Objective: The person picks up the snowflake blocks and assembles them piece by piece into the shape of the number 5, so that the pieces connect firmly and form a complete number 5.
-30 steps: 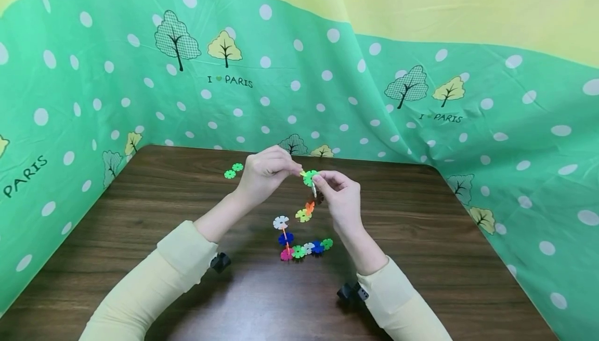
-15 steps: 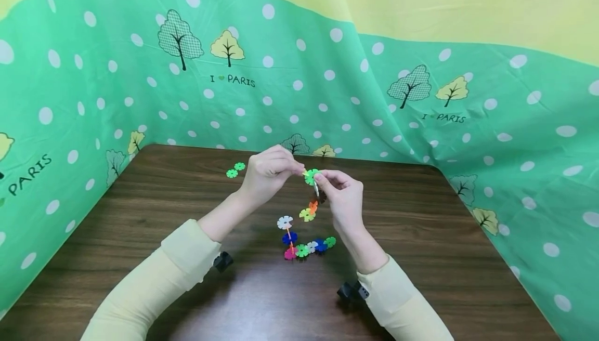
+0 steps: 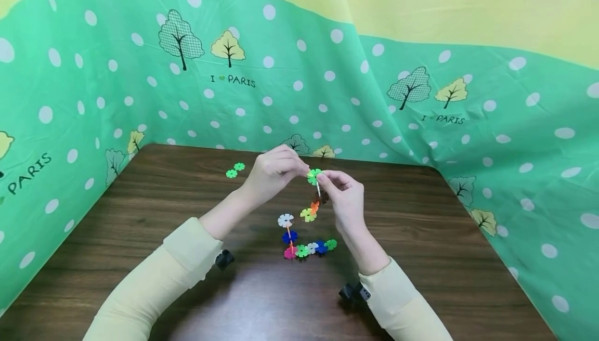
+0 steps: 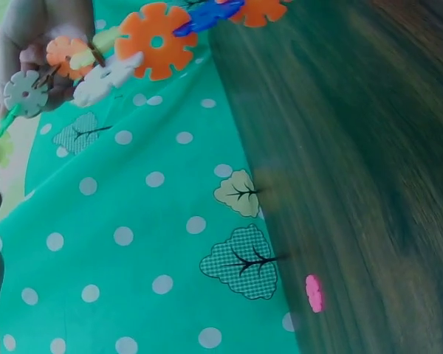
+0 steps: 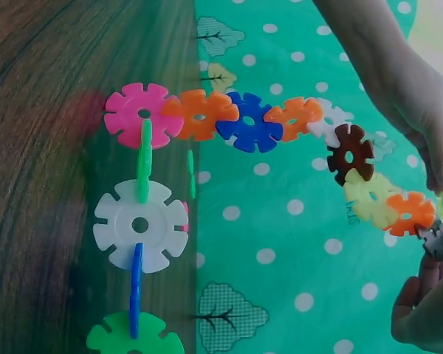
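A chain of flower-shaped plastic snowflake discs (image 5: 249, 122) hangs from my hands above the table, discs slotted edge into edge. My right hand (image 3: 345, 195) pinches it near its upper end, at a green disc (image 3: 314, 176) and a white one (image 4: 26, 94). My left hand (image 3: 279, 170) pinches a yellow disc (image 4: 3, 151) right at the green disc's edge; its fingers cover much of it. The chain runs through orange, brown, yellow and blue discs down to a pink disc (image 3: 290, 252), then bends right to a green end disc (image 3: 330, 245).
Two loose green discs (image 3: 235, 170) lie on the wooden table (image 3: 140, 216) at the back left. A pink disc (image 4: 314, 293) lies near the table edge in the left wrist view. A green polka-dot cloth (image 3: 262, 96) hangs behind the table.
My left hand has moved slightly right, bringing the yellow disc closer against the green one. The right hand stays nearly in place, and the chain hangs much as before.
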`<action>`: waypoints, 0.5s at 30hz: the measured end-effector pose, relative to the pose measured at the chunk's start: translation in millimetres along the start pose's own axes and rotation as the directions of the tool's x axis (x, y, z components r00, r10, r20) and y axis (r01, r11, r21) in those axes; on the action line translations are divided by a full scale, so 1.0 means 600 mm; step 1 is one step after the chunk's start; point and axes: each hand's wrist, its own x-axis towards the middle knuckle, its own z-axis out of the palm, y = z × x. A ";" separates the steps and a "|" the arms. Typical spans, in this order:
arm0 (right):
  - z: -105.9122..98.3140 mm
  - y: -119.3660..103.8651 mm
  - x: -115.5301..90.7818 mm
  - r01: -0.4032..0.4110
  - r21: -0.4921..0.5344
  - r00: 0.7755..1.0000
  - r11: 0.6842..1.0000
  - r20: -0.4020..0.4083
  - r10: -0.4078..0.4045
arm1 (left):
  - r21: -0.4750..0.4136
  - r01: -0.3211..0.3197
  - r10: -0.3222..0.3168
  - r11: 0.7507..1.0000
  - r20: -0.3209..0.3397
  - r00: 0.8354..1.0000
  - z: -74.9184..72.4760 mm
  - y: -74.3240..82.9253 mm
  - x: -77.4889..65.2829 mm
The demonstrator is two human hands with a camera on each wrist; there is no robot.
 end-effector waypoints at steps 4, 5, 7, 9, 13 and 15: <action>-0.005 0.003 0.002 -0.026 0.015 0.999 1.000 0.041 0.026 | -0.047 0.088 -0.088 0.995 0.001 0.996 -0.001 -0.006 -0.003; -0.007 0.004 0.003 -0.028 0.014 0.998 1.000 0.053 0.027 | -0.052 0.101 -0.102 0.993 -0.001 0.995 0.000 -0.007 -0.004; -0.010 0.003 0.004 -0.025 0.007 0.996 1.000 0.080 0.025 | -0.051 0.113 -0.113 0.992 -0.003 0.994 0.000 -0.007 -0.004; -0.014 0.002 0.005 -0.005 -0.025 0.994 1.000 0.109 0.007 | -0.048 0.110 -0.110 0.993 0.003 0.994 0.001 -0.005 -0.003; -0.019 -0.002 0.004 0.068 -0.115 0.981 0.991 0.189 -0.046 | -0.042 0.094 -0.094 0.995 0.006 0.996 0.002 0.001 -0.002; -0.019 -0.004 0.003 0.103 -0.148 0.971 0.984 0.227 -0.067 | -0.042 0.087 -0.087 0.995 0.006 0.996 0.001 0.004 -0.001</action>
